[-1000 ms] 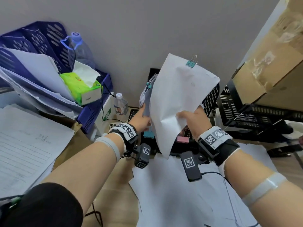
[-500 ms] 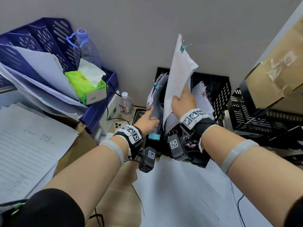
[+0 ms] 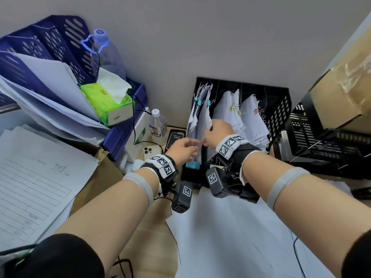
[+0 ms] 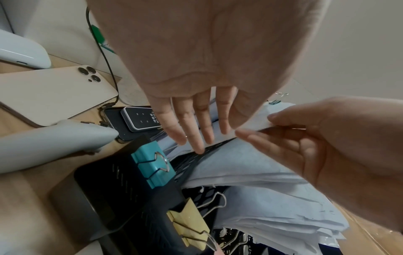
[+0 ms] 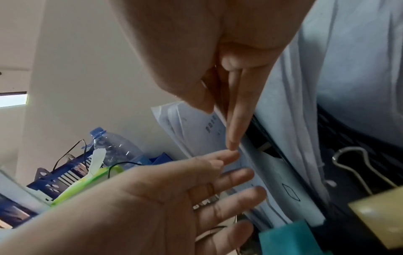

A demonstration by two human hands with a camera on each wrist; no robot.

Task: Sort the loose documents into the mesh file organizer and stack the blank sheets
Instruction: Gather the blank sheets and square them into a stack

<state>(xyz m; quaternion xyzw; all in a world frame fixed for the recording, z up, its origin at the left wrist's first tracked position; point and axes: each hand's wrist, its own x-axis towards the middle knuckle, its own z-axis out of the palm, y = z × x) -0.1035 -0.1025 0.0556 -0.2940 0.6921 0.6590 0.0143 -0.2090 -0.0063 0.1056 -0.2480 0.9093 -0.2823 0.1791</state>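
The black mesh file organizer (image 3: 281,109) stands against the wall, with clipped papers in three slots. My right hand (image 3: 215,131) pinches the edge of a teal-clipped document (image 3: 200,113), which stands in the leftmost slot among others. The left wrist view shows my right hand (image 4: 261,127) with thumb above and fingers below the paper edge. My left hand (image 3: 193,142) is beside it, and its straight, spread fingers (image 4: 196,138) touch the papers. Teal (image 4: 152,165) and yellow (image 4: 189,229) binder clips sit on the organizer's front lip. Blank sheets (image 3: 220,237) lie on the desk below my wrists.
A blue tray stack (image 3: 120,141) with papers and a green tissue box (image 3: 108,105) stands at the left. A small water bottle (image 3: 157,125) and a phone (image 3: 150,152) lie between it and the organizer. Printed forms (image 3: 30,177) are far left; black crates (image 3: 321,147) under a cardboard box (image 3: 341,93) are at the right.
The clipped document, held up in the air before, has turned edge-on and gone down into the leftmost slot. My left hand let go of the stored papers and now lies flat against them.
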